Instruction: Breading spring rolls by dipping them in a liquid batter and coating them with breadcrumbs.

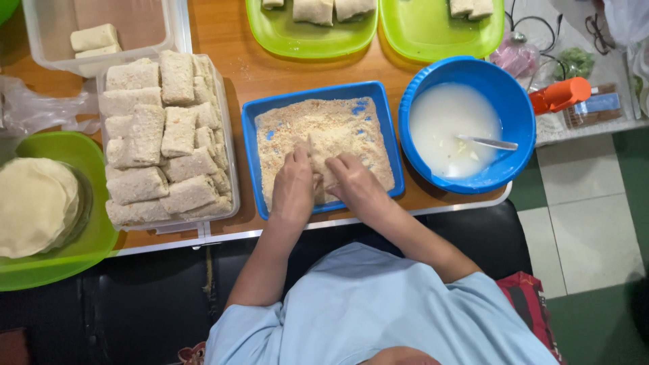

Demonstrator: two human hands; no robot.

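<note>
Coating step, head view: both hands sit in the blue tray [389, 145] of crumbs at the table's [236, 67] front edge, centre. Left hand [293, 189] and right hand [354, 182] are cupped, fingers together, pressing from either side on a pale roll [324, 145] that lies mid-tray, half dusted with crumbs. Neither hand lifts it; the roll rests on the crumb bed, touching both sets of fingertips. Just left of the tray, a clear tub [233, 169] is stacked with crumbed rolls, nearly full. Just right, a blue bowl [514, 101] holds white batter with a spoon [488, 142] in it. Along the back edge, two green plates [270, 37] carry plain rolls; a second clear tub [172, 27] at the back left corner has a few more. A green bowl [88, 155] of round wrappers [34, 203] overhangs the front left corner. Judgement: crumbing is mid-way on this piece; next move likely calls for turning it to cover the bare faces, a light grip so the crumbs stay on, then a short carry left into the little room left in the tub.
</note>
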